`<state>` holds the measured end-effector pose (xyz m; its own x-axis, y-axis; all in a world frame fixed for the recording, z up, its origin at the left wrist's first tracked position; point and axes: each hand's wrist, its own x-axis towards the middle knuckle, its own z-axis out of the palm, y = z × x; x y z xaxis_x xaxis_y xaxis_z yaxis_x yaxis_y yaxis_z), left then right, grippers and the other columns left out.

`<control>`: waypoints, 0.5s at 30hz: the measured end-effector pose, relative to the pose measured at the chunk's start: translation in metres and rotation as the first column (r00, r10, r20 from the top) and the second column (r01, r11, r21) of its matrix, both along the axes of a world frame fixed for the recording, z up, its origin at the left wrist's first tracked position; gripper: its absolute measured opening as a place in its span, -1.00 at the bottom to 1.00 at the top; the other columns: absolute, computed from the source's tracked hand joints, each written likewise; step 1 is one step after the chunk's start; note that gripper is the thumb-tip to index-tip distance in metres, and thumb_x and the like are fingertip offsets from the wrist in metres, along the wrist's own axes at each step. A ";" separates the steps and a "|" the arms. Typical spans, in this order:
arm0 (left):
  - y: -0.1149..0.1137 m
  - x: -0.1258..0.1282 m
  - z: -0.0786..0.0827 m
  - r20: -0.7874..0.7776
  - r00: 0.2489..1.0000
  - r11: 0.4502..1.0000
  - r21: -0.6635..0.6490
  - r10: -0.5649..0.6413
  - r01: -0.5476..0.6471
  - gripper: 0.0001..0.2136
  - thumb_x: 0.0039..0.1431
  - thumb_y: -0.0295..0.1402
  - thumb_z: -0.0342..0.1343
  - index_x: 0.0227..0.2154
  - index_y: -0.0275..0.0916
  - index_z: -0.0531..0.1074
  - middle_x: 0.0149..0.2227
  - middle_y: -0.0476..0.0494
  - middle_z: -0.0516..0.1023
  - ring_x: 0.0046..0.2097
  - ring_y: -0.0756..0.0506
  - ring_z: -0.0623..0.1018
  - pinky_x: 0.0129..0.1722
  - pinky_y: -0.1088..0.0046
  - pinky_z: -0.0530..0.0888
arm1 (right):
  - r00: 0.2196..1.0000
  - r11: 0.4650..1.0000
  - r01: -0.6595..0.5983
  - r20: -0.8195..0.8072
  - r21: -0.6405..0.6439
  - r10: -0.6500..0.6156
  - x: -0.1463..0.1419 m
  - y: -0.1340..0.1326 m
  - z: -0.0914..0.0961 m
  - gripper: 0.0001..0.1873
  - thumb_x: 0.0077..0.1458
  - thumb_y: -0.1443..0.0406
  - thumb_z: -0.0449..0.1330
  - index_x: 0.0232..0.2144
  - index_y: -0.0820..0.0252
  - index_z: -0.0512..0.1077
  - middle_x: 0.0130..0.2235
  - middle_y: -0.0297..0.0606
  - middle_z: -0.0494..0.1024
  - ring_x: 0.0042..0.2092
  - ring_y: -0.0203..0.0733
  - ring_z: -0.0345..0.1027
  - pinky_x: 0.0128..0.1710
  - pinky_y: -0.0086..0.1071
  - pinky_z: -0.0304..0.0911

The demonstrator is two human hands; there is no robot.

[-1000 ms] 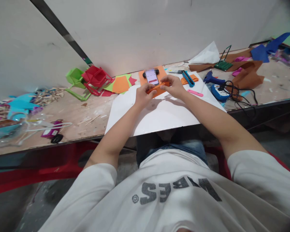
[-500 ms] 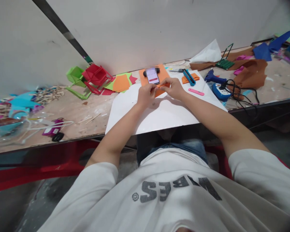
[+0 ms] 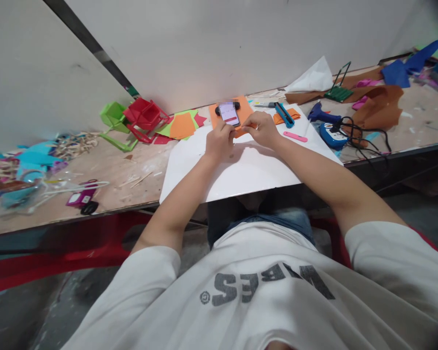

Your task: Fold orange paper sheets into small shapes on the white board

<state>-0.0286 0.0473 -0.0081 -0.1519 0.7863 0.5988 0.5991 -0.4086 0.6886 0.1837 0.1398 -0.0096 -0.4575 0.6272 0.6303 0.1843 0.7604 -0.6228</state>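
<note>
My left hand (image 3: 219,141) and my right hand (image 3: 262,128) are side by side over the far edge of a white board (image 3: 241,170), fingers curled and pinching a small orange foam piece (image 3: 243,130). Most of that piece is hidden behind my fingers. Just beyond my hands a phone (image 3: 229,113) with a lit screen lies on an orange sheet (image 3: 245,110).
A blue cutter (image 3: 285,115) and a pink strip (image 3: 295,137) lie right of my hands, with a blue glue gun (image 3: 324,118) and black cable beyond. Red and green foam chairs (image 3: 140,119) stand at the left, near coloured foam scraps (image 3: 181,126) and wooden sticks (image 3: 75,142).
My hands have closed in together and the orange piece, which showed as a long strip between them, is now mostly covered by my fingers.
</note>
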 end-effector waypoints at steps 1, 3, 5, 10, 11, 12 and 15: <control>0.002 -0.002 -0.001 0.006 1.000 1.000 -0.009 -0.008 0.008 -0.74 0.31 -0.24 0.58 -0.36 -0.08 0.58 -0.27 -0.11 0.44 -0.30 -0.16 0.37 -0.23 0.23 0.21 | 1.000 1.000 -0.009 0.006 0.006 0.009 0.000 0.003 -0.001 -0.84 0.34 0.25 0.53 -0.34 -0.03 0.71 -0.19 -0.24 0.80 -0.02 0.15 0.62 0.28 0.09 0.42; 0.007 -0.005 -0.002 0.005 1.000 1.000 -0.021 -0.022 0.022 -0.68 0.29 -0.24 0.59 -0.39 -0.08 0.53 -0.30 -0.11 0.41 -0.31 -0.17 0.35 -0.23 0.21 0.23 | 1.000 0.999 -0.021 0.016 0.025 0.021 0.001 0.007 -0.003 -0.85 0.37 0.24 0.51 -0.31 -0.02 0.71 -0.17 -0.21 0.81 -0.01 0.18 0.63 0.29 0.10 0.40; 0.009 -0.009 -0.002 -0.028 0.999 1.000 -0.018 -0.024 0.024 -0.65 0.28 -0.27 0.60 -0.42 -0.09 0.48 -0.30 -0.11 0.41 -0.31 -0.17 0.36 -0.22 0.20 0.27 | 0.999 0.999 -0.012 0.033 0.048 0.011 0.002 0.011 -0.004 -0.88 0.38 0.23 0.48 -0.28 -0.02 0.72 -0.15 -0.19 0.81 0.03 0.21 0.62 0.32 0.12 0.38; 0.006 -0.012 -0.003 -0.148 0.989 1.000 0.019 -0.021 0.024 -0.67 0.31 -0.32 0.57 -0.40 -0.10 0.50 -0.31 -0.12 0.45 -0.22 -0.23 0.49 -0.11 0.18 0.37 | 0.997 0.996 0.045 0.061 0.073 -0.050 0.003 0.014 -0.006 -0.87 0.39 0.25 0.46 -0.29 -0.03 0.69 -0.18 -0.18 0.76 0.03 0.21 0.56 0.33 0.14 0.35; 0.005 -0.011 -0.004 -0.161 0.987 0.999 0.025 -0.027 0.032 -0.71 0.35 -0.30 0.55 -0.38 -0.10 0.53 -0.30 -0.13 0.48 -0.20 -0.24 0.50 -0.09 0.18 0.38 | 0.996 0.995 0.054 0.066 0.088 -0.060 0.003 0.012 -0.006 -0.86 0.40 0.26 0.44 -0.29 -0.03 0.69 -0.19 -0.18 0.74 0.02 0.20 0.55 0.32 0.13 0.35; 0.005 -0.009 -0.005 -0.171 0.985 0.999 0.029 -0.035 0.041 -0.73 0.39 -0.27 0.53 -0.36 -0.09 0.55 -0.29 -0.15 0.50 -0.18 -0.25 0.52 -0.08 0.18 0.38 | 0.995 0.992 0.060 0.075 0.111 -0.068 0.001 0.011 -0.007 -0.87 0.40 0.27 0.43 -0.28 -0.02 0.68 -0.19 -0.18 0.74 0.01 0.19 0.54 0.31 0.13 0.34; 0.008 -0.007 -0.011 -0.205 0.978 0.998 0.052 -0.028 0.039 -0.66 0.51 -0.06 0.47 -0.33 -0.09 0.56 -0.30 -0.16 0.53 -0.20 -0.24 0.53 -0.13 0.18 0.38 | 0.989 0.978 0.065 0.119 0.201 -0.090 -0.006 0.003 -0.007 -0.88 0.42 0.29 0.37 -0.26 0.02 0.63 -0.20 -0.17 0.72 -0.01 0.17 0.54 0.24 0.11 0.32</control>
